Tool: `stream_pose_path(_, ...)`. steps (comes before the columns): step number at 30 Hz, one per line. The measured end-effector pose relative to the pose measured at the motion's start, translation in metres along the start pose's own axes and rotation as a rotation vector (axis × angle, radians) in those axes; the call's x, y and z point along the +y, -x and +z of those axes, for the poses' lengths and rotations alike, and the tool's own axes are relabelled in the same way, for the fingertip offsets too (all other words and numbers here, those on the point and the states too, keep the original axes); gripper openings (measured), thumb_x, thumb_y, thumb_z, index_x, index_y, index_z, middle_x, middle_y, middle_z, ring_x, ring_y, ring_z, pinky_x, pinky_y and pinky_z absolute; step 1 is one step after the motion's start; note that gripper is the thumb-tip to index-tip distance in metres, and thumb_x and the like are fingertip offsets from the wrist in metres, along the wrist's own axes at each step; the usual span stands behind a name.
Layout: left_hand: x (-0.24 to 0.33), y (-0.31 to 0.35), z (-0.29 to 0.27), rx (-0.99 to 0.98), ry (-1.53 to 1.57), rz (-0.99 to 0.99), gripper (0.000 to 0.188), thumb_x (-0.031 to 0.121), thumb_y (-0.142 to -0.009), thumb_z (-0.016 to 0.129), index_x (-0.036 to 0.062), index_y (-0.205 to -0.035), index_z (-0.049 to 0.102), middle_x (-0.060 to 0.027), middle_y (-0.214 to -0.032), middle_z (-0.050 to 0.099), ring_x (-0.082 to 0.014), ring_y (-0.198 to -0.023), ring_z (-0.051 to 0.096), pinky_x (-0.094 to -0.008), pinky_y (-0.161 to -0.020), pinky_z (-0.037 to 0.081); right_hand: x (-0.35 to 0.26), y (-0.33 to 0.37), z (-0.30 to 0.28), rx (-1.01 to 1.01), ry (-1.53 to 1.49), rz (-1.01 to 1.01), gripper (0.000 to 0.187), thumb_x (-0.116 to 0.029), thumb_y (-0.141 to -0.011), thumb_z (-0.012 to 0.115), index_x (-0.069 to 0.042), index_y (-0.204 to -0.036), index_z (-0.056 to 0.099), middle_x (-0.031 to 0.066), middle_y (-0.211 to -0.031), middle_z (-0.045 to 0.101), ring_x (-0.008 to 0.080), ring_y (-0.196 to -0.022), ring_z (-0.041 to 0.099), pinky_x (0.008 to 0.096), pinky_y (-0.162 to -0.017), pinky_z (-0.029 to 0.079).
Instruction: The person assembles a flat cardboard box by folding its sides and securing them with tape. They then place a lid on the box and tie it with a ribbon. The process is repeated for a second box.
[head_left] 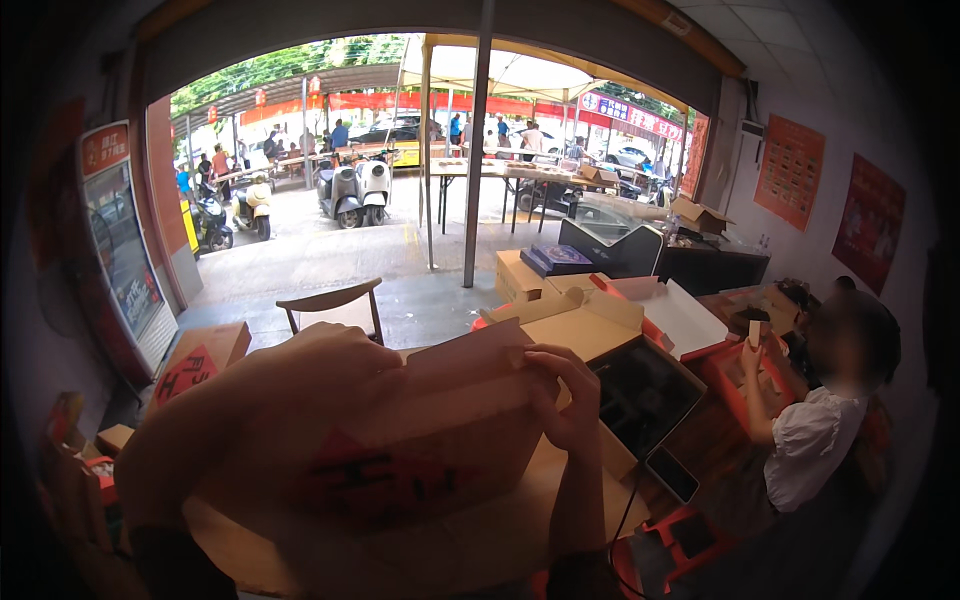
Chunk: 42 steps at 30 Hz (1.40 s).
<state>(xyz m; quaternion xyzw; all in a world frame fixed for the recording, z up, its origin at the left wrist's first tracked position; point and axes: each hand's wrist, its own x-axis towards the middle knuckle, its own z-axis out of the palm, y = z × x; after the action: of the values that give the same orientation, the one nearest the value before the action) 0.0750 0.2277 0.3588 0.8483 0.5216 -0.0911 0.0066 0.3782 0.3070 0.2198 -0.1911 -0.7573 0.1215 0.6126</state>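
A large brown cardboard box (440,425) with a red printed patch on its side stands tilted in front of me. A flap (475,343) rises along its far top edge. My left hand (350,352) reaches over the box's top left, its fingers curled down at the base of that flap; the fingertips are partly hidden. At the right top corner my right hand (568,395) grips the cardboard edge, with thumb and fingers bent round it. The inside of the box cannot be seen.
An open brown box (570,325) with a dark inside lies right of my box, beside a phone (672,474). Further right a person (820,400) holds a small pale item over a red box (740,375). A wooden chair (335,308) stands beyond; another carton (200,360) is at left.
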Motion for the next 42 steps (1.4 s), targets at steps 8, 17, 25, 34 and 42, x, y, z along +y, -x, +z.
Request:
stream_pose_path(8,0.006,0.085,0.001,0.617,-0.195,0.009,0.031,0.021,-0.093,0.071,0.0105,-0.122,0.068,-0.0115,-0.102,0.073,-0.0295,-0.094,0.074,-0.043,-0.079,0.06,-0.004,-0.004,0.001,-0.086,0.191,-0.116,0.041,-0.018,-0.083,0.066,0.0,-0.118,0.074,0.0178,-0.115,0.076,0.0355,-0.113,0.07,0.0416,-0.101,0.051)
stream_pose_path(17,-0.059,0.239,0.108,0.993,0.235,-0.231,0.023,0.005,-0.083,0.068,0.0025,-0.105,0.07,-0.0198,-0.131,0.059,-0.0344,-0.126,0.06,-0.042,-0.104,0.049,-0.009,0.002,0.017,-0.142,0.221,-0.095,0.032,-0.02,-0.093,0.06,0.005,-0.105,0.077,0.0214,-0.117,0.073,0.0375,-0.115,0.067,0.0467,-0.103,0.05)
stream_pose_path(25,-0.089,0.265,0.127,0.635,0.639,-0.18,0.035,0.013,-0.084,0.051,0.0038,-0.113,0.069,-0.0126,-0.13,0.062,-0.0257,-0.121,0.062,-0.0371,-0.1,0.05,-0.001,0.013,0.021,-0.13,0.217,-0.054,0.027,-0.016,-0.095,0.061,0.008,-0.102,0.074,0.0231,-0.119,0.07,0.0374,-0.115,0.066,0.0467,-0.104,0.048)
stream_pose_path(34,-0.117,0.279,0.145,0.59,0.952,-0.086,0.037,0.017,-0.075,0.068,0.0098,-0.106,0.05,-0.0094,-0.122,0.063,-0.0201,-0.111,0.061,-0.0358,-0.089,0.049,-0.007,0.012,0.024,-0.176,0.22,-0.006,0.031,-0.02,-0.097,0.058,0.007,-0.1,0.074,0.023,-0.12,0.07,0.039,-0.115,0.065,0.0482,-0.105,0.047)
stream_pose_path(42,-0.143,0.279,0.181,0.793,1.174,0.254,0.058,0.017,-0.075,0.088,0.0172,-0.101,0.036,-0.01,-0.113,0.06,-0.0244,-0.113,0.062,-0.039,-0.097,0.05,-0.01,0.013,0.024,-0.18,0.197,0.025,0.031,-0.017,-0.095,0.056,0.008,-0.102,0.074,0.0231,-0.122,0.07,0.0388,-0.118,0.064,0.0477,-0.106,0.047)
